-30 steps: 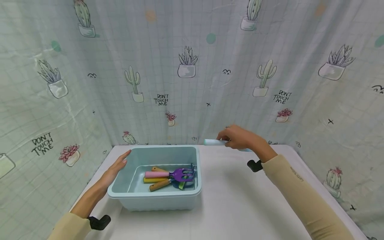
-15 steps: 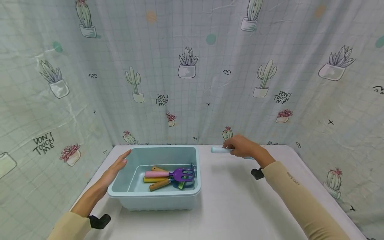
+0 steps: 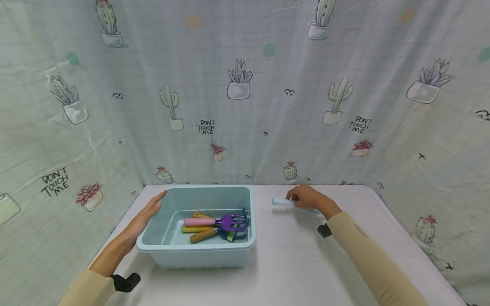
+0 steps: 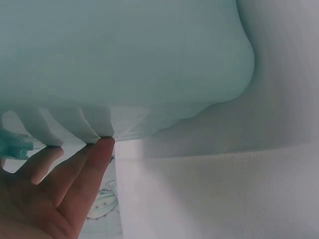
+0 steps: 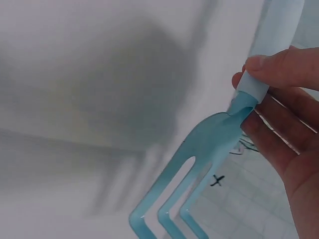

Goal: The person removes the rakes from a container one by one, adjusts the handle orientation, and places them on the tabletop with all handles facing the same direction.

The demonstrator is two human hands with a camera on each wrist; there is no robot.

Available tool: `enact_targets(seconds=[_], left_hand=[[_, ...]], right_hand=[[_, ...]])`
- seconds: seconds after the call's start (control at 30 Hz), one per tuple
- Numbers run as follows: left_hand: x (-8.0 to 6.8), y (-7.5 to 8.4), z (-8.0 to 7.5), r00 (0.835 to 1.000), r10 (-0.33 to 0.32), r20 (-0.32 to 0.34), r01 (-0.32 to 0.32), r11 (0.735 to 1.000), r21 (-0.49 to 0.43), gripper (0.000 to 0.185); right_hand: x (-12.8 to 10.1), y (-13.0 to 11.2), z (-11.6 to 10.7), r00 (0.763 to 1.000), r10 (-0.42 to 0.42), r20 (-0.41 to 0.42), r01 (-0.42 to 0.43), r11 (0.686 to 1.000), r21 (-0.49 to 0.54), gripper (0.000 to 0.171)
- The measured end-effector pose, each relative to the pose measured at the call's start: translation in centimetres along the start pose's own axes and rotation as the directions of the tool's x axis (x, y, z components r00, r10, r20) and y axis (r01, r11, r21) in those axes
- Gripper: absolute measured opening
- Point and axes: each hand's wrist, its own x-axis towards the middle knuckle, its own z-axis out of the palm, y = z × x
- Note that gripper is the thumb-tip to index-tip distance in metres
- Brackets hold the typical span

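Observation:
A light blue plastic bin (image 3: pixel 155 244) stands on the white table (image 3: pixel 291 263). Inside lie several garden tools, among them a purple hand fork with a pink handle (image 3: pixel 218 221) and wooden-handled ones. My left hand (image 3: pixel 147 211) rests flat with straight fingers against the bin's left rim; in the left wrist view its fingers (image 4: pixel 84 169) touch the bin's underside edge (image 4: pixel 124 74). My right hand (image 3: pixel 308 198) pinches a pale blue garden fork (image 3: pixel 281 202) low over the table right of the bin. In the right wrist view the fork's tines (image 5: pixel 174 209) point down and my thumb (image 5: pixel 279 69) presses its handle.
A cactus-print curtain (image 3: pixel 245 93) closes off the back and both sides of the table. The table's right edge (image 3: pixel 432 263) runs close to the curtain. Black wrist mounts sit at both sleeves.
My right hand has come down and toward me with the blue fork, from curtain height to just above the table. The left hand and the bin have stayed put.

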Motion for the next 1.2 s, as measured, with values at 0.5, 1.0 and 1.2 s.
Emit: enact_targets(seconds=[0.5, 1.0, 1.2], left_hand=[[-0.3, -0.3, 0.1, 0.999, -0.037, 0.013, 0.037, 0.999, -0.026, 0.067], [0.3, 0.1, 0.1, 1.000, -0.004, 0.002, 0.004, 1.000, -0.013, 0.066], [0.0, 0.0, 0.1, 1.000, -0.007, 0.006, 0.007, 1.000, -0.022, 0.065]], right_hand=[[0.3, 0.5, 3.6, 0.997, 0.060, 0.043, -0.060, 0.998, 0.002, 0.037], [0.0, 0.5, 3.3, 0.994, 0.105, 0.034, -0.105, 0.994, -0.001, 0.040], [-0.1, 0.4, 2.9, 0.995, 0.090, 0.038, -0.090, 0.996, 0.011, 0.037]])
